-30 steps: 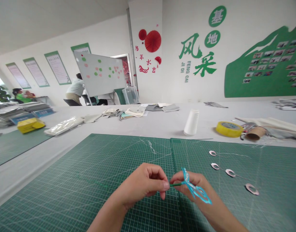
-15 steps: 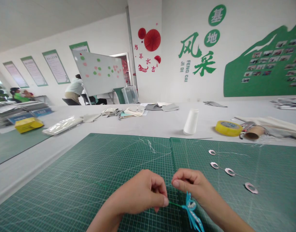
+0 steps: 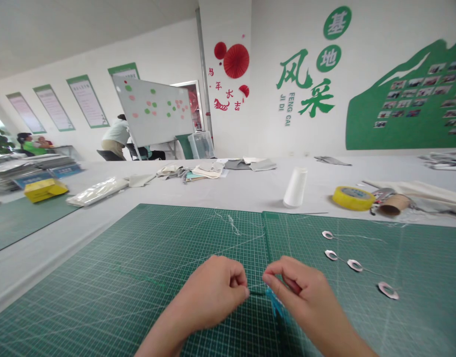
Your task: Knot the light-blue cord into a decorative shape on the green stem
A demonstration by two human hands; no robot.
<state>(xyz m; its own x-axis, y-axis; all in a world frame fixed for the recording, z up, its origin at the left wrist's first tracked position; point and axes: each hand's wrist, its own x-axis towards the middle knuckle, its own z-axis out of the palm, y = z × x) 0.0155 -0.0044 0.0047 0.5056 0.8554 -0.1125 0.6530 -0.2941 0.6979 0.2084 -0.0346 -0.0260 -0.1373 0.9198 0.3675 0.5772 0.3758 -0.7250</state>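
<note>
Over the green cutting mats (image 3: pixel 168 248), my left hand (image 3: pixel 218 292) pinches the end of a thin green stem (image 3: pixel 257 293). The stem runs right to a bright blue piece with thin strands (image 3: pixel 276 303), which hangs below my right fingertips and is partly hidden behind my right hand (image 3: pixel 300 287). My right thumb and forefinger are pressed together, and a fine pale thread seems to stretch between the two hands. On the right mat lie several pale rings with threads, one of them a ring (image 3: pixel 387 290) nearest me.
Beyond the mats stand a white cone (image 3: pixel 295 187), a yellow tape roll (image 3: pixel 353 198) and a cardboard tube (image 3: pixel 394 204). Fabric pieces (image 3: pixel 209 171), a plastic-wrapped packet (image 3: pixel 97 192) and a yellow box (image 3: pixel 45 190) lie further left. People are in the background.
The blue piece has moved up and left, now mostly behind my right hand. My left hand has shifted slightly up and left, and my right fingertips have closed nearer the stem.
</note>
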